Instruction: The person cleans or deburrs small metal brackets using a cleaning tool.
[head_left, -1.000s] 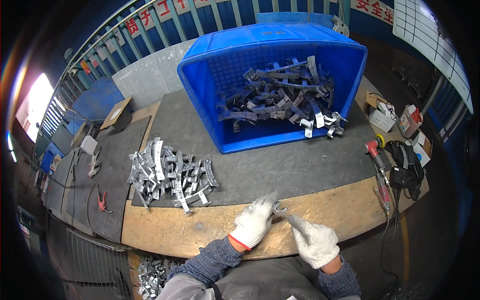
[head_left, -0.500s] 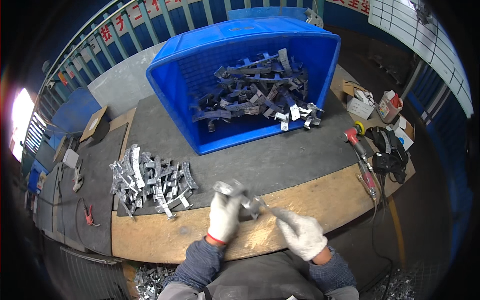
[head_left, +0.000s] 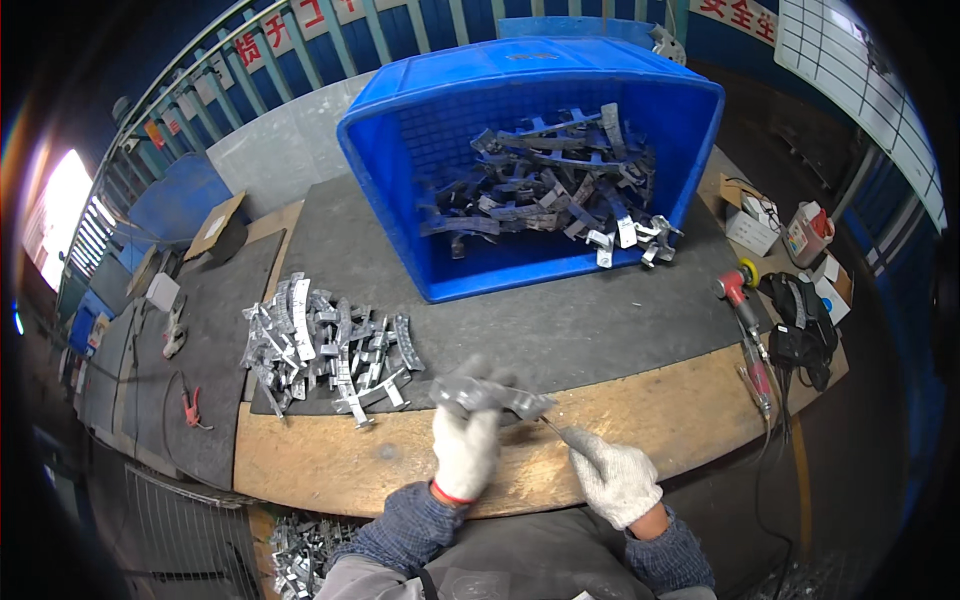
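Note:
My left hand (head_left: 466, 452), in a white knit glove with a red cuff edge, is closed around a curved grey metal bracket (head_left: 495, 397). The bracket is raised over the wooden front edge of the bench and partly smeared by motion. In the same kind of glove, my right hand (head_left: 617, 482) grips a slim hand tool (head_left: 578, 441) with a grey handle and thin rod. Its tip points at the bracket's right end; whether they touch I cannot tell. Left of my left hand lies a pile of similar metal brackets (head_left: 325, 345) on the dark mat.
A blue plastic bin (head_left: 420, 275) lies on its side at the back, with many brackets inside. On the right are a red air grinder (head_left: 742, 305) with a yellow pad, a black bag (head_left: 803, 325) and small boxes (head_left: 750, 225). A red air gun (head_left: 193, 408) lies at left.
The bracket in my left hand has turned and now lies more level. My right hand still holds the tool near its end. The whole scene has shifted rightward in view.

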